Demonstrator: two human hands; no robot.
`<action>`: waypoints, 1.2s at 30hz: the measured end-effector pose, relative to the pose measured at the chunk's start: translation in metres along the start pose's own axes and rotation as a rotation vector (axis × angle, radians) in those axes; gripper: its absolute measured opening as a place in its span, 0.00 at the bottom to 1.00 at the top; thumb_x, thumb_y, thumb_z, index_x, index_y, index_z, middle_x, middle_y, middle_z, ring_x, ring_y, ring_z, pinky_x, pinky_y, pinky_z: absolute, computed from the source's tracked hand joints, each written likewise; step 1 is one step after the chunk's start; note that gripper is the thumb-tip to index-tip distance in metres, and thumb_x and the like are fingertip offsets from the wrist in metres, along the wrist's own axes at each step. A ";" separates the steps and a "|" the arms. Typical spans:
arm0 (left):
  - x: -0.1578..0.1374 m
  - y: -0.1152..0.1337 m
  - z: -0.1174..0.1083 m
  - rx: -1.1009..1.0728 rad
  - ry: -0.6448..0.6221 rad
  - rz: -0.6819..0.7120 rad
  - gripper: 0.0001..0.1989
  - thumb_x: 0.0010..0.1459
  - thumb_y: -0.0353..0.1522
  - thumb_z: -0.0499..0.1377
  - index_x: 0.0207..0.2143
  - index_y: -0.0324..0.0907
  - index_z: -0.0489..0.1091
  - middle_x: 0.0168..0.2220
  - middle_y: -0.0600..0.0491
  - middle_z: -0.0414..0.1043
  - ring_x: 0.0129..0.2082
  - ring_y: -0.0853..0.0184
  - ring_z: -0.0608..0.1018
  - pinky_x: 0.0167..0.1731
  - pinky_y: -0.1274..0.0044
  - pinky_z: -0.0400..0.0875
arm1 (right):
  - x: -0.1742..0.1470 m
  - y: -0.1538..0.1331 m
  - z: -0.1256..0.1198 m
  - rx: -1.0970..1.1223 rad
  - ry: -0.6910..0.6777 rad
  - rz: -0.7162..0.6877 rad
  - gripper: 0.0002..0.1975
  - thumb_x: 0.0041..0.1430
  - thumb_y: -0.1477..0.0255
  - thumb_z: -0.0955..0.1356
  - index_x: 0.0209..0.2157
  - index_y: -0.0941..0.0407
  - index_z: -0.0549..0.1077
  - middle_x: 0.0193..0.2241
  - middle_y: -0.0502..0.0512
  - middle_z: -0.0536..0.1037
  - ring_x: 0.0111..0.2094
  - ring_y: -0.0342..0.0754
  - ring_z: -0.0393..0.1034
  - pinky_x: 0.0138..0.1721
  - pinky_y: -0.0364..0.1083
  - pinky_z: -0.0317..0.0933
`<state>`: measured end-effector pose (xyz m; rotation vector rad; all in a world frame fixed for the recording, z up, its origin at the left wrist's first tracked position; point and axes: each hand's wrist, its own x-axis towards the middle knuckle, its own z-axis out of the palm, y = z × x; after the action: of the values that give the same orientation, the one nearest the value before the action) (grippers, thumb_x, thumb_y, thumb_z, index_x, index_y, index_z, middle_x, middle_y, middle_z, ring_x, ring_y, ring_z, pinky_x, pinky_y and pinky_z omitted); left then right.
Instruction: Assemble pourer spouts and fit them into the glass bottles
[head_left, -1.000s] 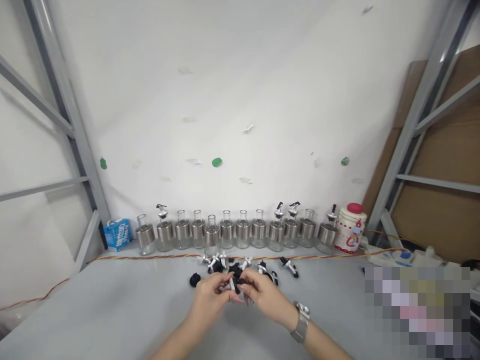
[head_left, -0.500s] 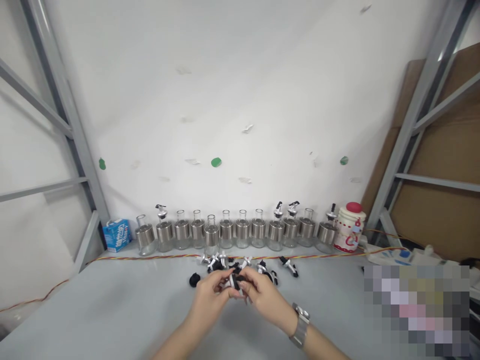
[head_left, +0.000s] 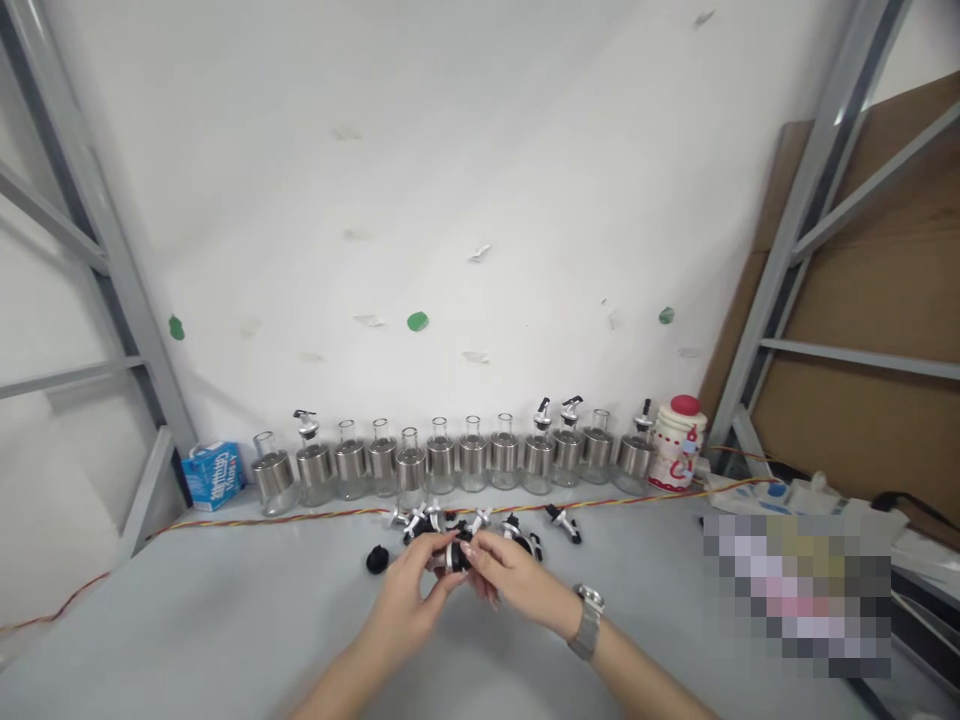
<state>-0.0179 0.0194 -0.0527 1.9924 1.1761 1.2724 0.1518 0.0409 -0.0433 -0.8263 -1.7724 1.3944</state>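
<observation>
While the left hand [head_left: 409,590] and right hand [head_left: 523,587] pinch a silver-and-black spouted pourer [head_left: 454,557] nearside of the silver-banded glass bottles [head_left: 441,457], I count four bottles wearing pourers [head_left: 308,425]. Eight stand open-necked, loose pourers [head_left: 563,523] lying nearside.

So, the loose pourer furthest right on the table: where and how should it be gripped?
Probably pinch the pourer by its silver middle, between the black ends, coming from above and the right. It lies on its side with that part exposed; the other loose pourers lie to its left, and the cable runs just behind.
</observation>
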 end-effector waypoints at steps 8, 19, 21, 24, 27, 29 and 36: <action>0.003 0.004 -0.001 -0.013 -0.016 -0.035 0.15 0.49 0.33 0.58 0.42 0.46 0.67 0.41 0.52 0.71 0.38 0.64 0.73 0.39 0.75 0.66 | -0.004 -0.002 0.009 -0.106 0.101 -0.030 0.15 0.57 0.58 0.57 0.24 0.54 0.58 0.15 0.43 0.61 0.17 0.40 0.56 0.20 0.39 0.51; 0.002 -0.016 -0.001 0.324 -0.054 0.214 0.25 0.53 0.33 0.55 0.54 0.48 0.54 0.46 0.50 0.68 0.44 0.64 0.71 0.45 0.70 0.66 | -0.008 -0.009 0.002 -0.548 0.153 -0.204 0.03 0.58 0.73 0.59 0.32 0.55 0.62 0.28 0.50 0.69 0.30 0.45 0.63 0.31 0.42 0.55; 0.001 -0.018 -0.001 0.349 -0.056 0.214 0.24 0.53 0.33 0.55 0.53 0.48 0.56 0.45 0.49 0.69 0.44 0.63 0.71 0.44 0.69 0.66 | -0.008 -0.008 0.001 -0.631 0.159 -0.226 0.03 0.59 0.71 0.59 0.33 0.55 0.62 0.29 0.51 0.69 0.30 0.45 0.63 0.32 0.42 0.55; -0.001 -0.016 0.001 0.321 -0.108 0.188 0.19 0.53 0.29 0.54 0.49 0.46 0.61 0.44 0.48 0.70 0.43 0.63 0.71 0.44 0.69 0.67 | -0.007 -0.003 -0.002 -0.863 0.138 -0.304 0.09 0.58 0.65 0.59 0.32 0.56 0.63 0.29 0.53 0.70 0.30 0.47 0.62 0.30 0.43 0.55; -0.004 -0.008 0.004 0.262 -0.173 0.140 0.18 0.52 0.26 0.53 0.46 0.44 0.63 0.42 0.48 0.71 0.41 0.64 0.72 0.42 0.72 0.67 | -0.007 0.004 -0.004 -1.082 0.103 -0.468 0.16 0.58 0.60 0.56 0.31 0.57 0.64 0.28 0.56 0.70 0.29 0.48 0.61 0.30 0.45 0.54; -0.007 -0.004 0.008 0.230 -0.214 0.107 0.17 0.51 0.25 0.53 0.45 0.43 0.64 0.40 0.49 0.71 0.38 0.66 0.73 0.40 0.74 0.69 | -0.007 0.010 -0.004 -1.149 0.128 -0.575 0.20 0.60 0.60 0.52 0.28 0.58 0.65 0.25 0.56 0.70 0.27 0.48 0.61 0.29 0.45 0.54; -0.013 -0.008 0.017 0.495 -0.173 0.235 0.14 0.51 0.25 0.53 0.42 0.36 0.65 0.31 0.47 0.73 0.32 0.63 0.74 0.33 0.73 0.71 | -0.002 0.029 0.013 -1.010 0.273 -0.541 0.23 0.62 0.69 0.49 0.22 0.57 0.66 0.18 0.55 0.70 0.22 0.45 0.63 0.27 0.44 0.52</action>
<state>-0.0086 0.0127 -0.0726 2.6057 1.2905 0.9448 0.1433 0.0391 -0.0741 -0.8521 -2.2154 -0.0281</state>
